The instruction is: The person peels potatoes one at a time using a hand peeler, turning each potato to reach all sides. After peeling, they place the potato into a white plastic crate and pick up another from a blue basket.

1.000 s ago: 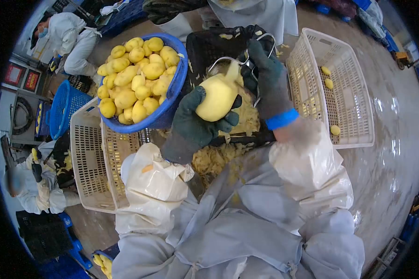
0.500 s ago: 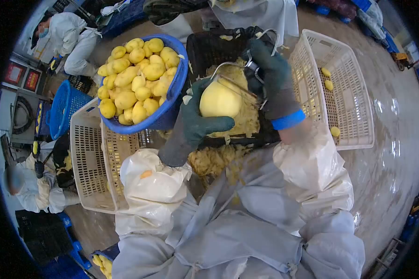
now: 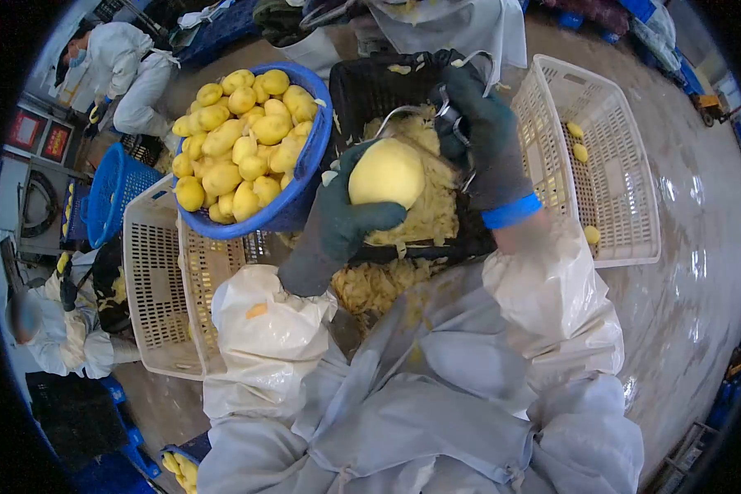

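Holding potato [image 3: 387,173] in my left hand [image 3: 337,218], gloved fingers clenched around its lower side, over black crate [image 3: 370,86] full of peels [image 3: 424,214]. My right hand [image 3: 486,140] grips wire peeler [image 3: 424,111], blade just behind top of potato; touching or not, I cannot tell. Blue basket [image 3: 292,212] heaped with yellow potatoes [image 3: 239,140] sits left of my hands, resting on white crate [image 3: 152,288]. Second white crate [image 3: 626,148] at right, few small potatoes inside.

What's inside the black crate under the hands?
A heap of pale peelings fills the black crate. The left hand, its potato and the right hand with its peeler cover the middle; the crate floor is hidden.
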### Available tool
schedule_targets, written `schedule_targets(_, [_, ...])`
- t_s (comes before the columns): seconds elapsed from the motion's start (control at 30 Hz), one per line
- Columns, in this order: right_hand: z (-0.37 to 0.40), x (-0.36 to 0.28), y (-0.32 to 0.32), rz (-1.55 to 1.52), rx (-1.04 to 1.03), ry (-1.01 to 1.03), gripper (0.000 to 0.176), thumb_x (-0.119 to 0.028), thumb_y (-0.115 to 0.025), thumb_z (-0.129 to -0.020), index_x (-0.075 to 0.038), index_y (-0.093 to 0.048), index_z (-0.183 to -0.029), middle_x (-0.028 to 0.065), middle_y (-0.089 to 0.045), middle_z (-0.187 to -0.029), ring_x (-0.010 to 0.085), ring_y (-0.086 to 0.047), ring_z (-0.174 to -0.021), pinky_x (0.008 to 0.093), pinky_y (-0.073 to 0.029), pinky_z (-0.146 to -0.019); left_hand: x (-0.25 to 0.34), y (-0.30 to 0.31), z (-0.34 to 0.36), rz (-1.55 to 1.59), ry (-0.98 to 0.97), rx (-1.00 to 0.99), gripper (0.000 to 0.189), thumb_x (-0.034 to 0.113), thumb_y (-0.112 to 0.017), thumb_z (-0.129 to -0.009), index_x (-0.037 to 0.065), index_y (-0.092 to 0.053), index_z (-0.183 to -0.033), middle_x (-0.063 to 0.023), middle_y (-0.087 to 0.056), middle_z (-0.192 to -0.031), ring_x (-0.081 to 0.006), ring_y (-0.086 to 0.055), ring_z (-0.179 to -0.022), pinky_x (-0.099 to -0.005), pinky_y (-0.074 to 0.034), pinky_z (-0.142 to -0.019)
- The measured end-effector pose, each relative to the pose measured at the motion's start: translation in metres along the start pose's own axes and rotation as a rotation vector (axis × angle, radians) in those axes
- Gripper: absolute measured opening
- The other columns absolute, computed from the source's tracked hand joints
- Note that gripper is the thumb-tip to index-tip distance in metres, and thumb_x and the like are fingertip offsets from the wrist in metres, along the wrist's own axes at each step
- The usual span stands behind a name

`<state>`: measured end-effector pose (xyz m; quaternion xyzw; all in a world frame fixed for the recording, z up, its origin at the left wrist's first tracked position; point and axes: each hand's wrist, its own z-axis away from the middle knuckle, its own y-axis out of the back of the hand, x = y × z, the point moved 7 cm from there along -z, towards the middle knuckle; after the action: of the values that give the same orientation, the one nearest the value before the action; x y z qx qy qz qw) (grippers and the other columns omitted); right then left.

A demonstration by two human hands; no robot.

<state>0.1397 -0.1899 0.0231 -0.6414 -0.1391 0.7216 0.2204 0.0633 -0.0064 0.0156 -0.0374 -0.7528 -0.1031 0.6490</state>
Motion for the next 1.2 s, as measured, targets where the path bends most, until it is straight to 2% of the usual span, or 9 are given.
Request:
schedule_targets(0.07, [-0.004, 0.008, 0.008, 0.177, 0.039, 0.102, 0.019, -0.028, -0.069, -0.085, -0.01, -0.065, -0.088, -0.0022, -0.059, -0.07, 0.0069, -0.048, -0.051, 0.022, -0.035, -0.044, -0.015, -0.021, 0.008, 0.734, 0.323, -0.173, 0.067, 0.021, -0.076, -0.072, 0.001, -0.048, -0.129, -0.0141, -0.061, -0.111, -0.0251, -0.063, -0.098, -0.0388, -0.052, -0.086])
schedule_targets(0.13, [-0.009, -0.005, 0.017, 0.119, 0.128, 0.315, 0.019, -0.028, -0.069, -0.085, -0.01, -0.066, -0.088, -0.0021, -0.06, -0.072, 0.0068, -0.049, -0.052, 0.0219, -0.036, -0.045, -0.009, -0.023, 0.009, 0.785, 0.312, -0.18, 0.063, 0.023, -0.073, -0.075, 0.0, -0.048, -0.128, -0.0152, -0.061, -0.112, -0.0262, -0.064, -0.097, -0.0389, -0.053, -0.084])
schedule_targets(0.23, [0.01, -0.004, -0.003, -0.036, 0.006, -0.014, 0.019, -0.026, -0.07, -0.084, -0.008, -0.068, -0.09, -0.0018, -0.063, -0.077, 0.0061, -0.051, -0.057, 0.0223, -0.038, -0.049, -0.005, -0.022, 0.006, 0.911, 0.268, -0.167, 0.057, 0.026, -0.066, -0.082, -0.002, -0.047, -0.128, -0.0174, -0.062, -0.112, -0.0285, -0.065, -0.095, -0.0392, -0.056, -0.079])
schedule_targets(0.4, [-0.002, 0.006, 0.007, -0.009, 0.136, 0.151, 0.02, -0.024, -0.069, -0.085, -0.006, -0.067, -0.095, -0.0014, -0.063, -0.081, 0.0081, -0.053, -0.063, 0.0238, -0.041, -0.052, -0.017, -0.032, 0.01, 1.265, 0.458, -0.218, 0.061, 0.04, -0.061, -0.085, -0.002, -0.047, -0.128, -0.0226, -0.06, -0.112, -0.0315, -0.066, -0.09, -0.0377, -0.059, -0.067])
schedule_targets(0.6, [-0.003, 0.017, 0.01, 0.086, 0.135, 0.134, 0.032, -0.041, -0.066, -0.086, -0.01, -0.064, -0.084, -0.0011, -0.056, -0.068, 0.0062, -0.05, -0.052, 0.02, -0.035, -0.044, -0.013, -0.032, 0.01, 1.303, 0.54, 0.072, 0.07, 0.053, -0.06, -0.083, 0.0, -0.048, -0.128, -0.0229, -0.061, -0.108, -0.0292, -0.067, -0.077, -0.032, -0.058, -0.056])
schedule_targets(0.67, [-0.007, 0.008, 0.021, 0.055, 0.191, 0.207, 0.03, -0.04, -0.067, -0.086, -0.011, -0.062, -0.08, -0.0031, -0.053, -0.064, 0.0044, -0.046, -0.048, 0.0176, -0.031, -0.043, -0.012, -0.029, 0.008, 1.242, 0.429, -0.113, 0.073, 0.057, -0.058, -0.083, 0.0, -0.048, -0.127, -0.0223, -0.062, -0.106, -0.0278, -0.067, -0.071, -0.0303, -0.056, -0.05])
schedule_targets(0.87, [-0.008, 0.02, 0.014, 0.025, 0.127, 0.166, 0.019, -0.027, -0.066, -0.088, -0.008, -0.065, -0.093, 0.0001, -0.061, -0.077, 0.008, -0.056, -0.067, 0.0217, -0.043, -0.057, -0.016, -0.029, 0.011, 1.262, 0.51, -0.014, 0.076, 0.061, -0.055, -0.083, 0.0, -0.048, -0.128, -0.0213, -0.062, -0.105, -0.0258, -0.066, -0.066, -0.0294, -0.054, -0.046])
schedule_targets(1.0, [-0.011, 0.011, 0.003, -0.181, -0.125, -0.025, 0.021, -0.031, -0.064, -0.09, -0.01, -0.063, -0.088, -0.0011, -0.06, -0.069, 0.0061, -0.051, -0.051, 0.0212, -0.04, -0.044, -0.014, -0.025, 0.004, 1.265, 0.442, -0.129, 0.07, 0.058, -0.053, -0.086, 0.0, -0.05, -0.126, -0.0191, -0.063, -0.104, -0.0258, -0.066, -0.071, -0.0333, -0.055, -0.054])
schedule_targets(1.2, [0.006, 0.022, -0.004, -0.004, -0.025, -0.078, 0.028, -0.038, -0.066, -0.089, -0.011, -0.065, -0.084, -0.0024, -0.059, -0.064, 0.0064, -0.048, -0.043, 0.0197, -0.035, -0.036, -0.03, -0.02, 0.0, 0.967, 0.311, -0.014, 0.051, 0.036, -0.063, -0.088, 0.002, -0.051, -0.125, -0.0154, -0.063, -0.106, -0.0277, -0.066, -0.089, -0.0403, -0.058, -0.072])
